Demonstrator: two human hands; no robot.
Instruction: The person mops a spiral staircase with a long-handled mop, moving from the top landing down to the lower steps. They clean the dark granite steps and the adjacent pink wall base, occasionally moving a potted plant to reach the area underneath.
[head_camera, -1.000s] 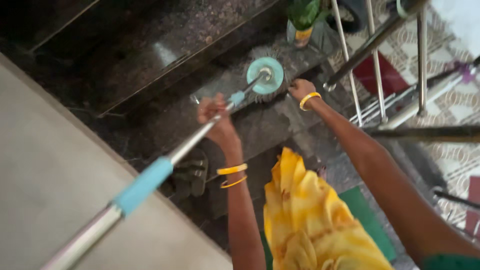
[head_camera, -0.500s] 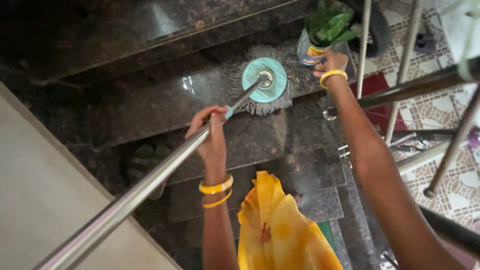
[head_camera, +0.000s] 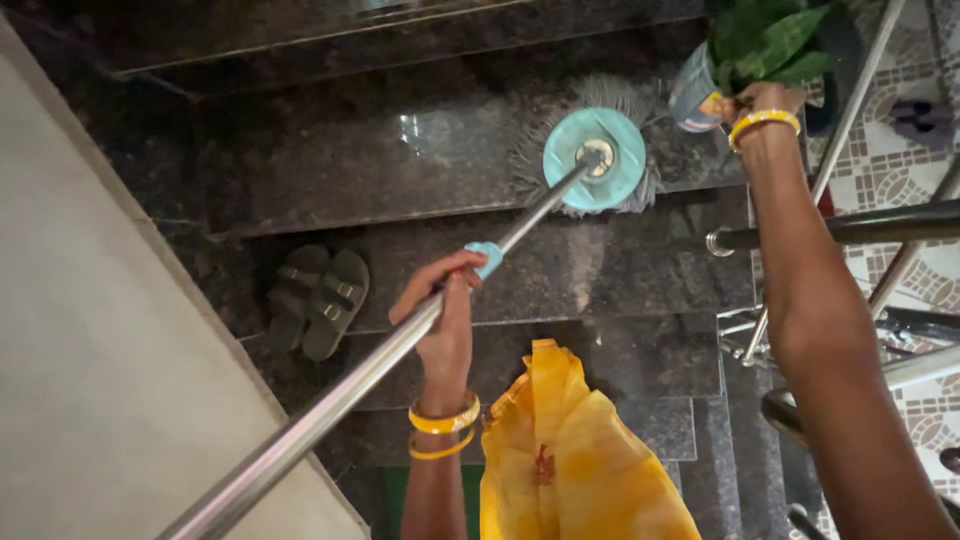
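Steel mop handle (head_camera: 340, 395) stayed gripped in the left hand (head_camera: 445, 320), fingers wrapped around it, while the teal round mop head (head_camera: 594, 158) had slid further ahead onto the wet granite step (head_camera: 380, 160). Beyond it, the right hand (head_camera: 758, 100) had reached the potted plant (head_camera: 745, 55); its grip could not be told. Sandals (head_camera: 318, 300) lay left of the left hand.

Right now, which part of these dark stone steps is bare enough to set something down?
The widest bare patch is the step left of the mop head, running to the wall. The step below is bare between the sandals and the railing. It is crowded at upper right, where the right hand touches a plant pot beside the mop head.
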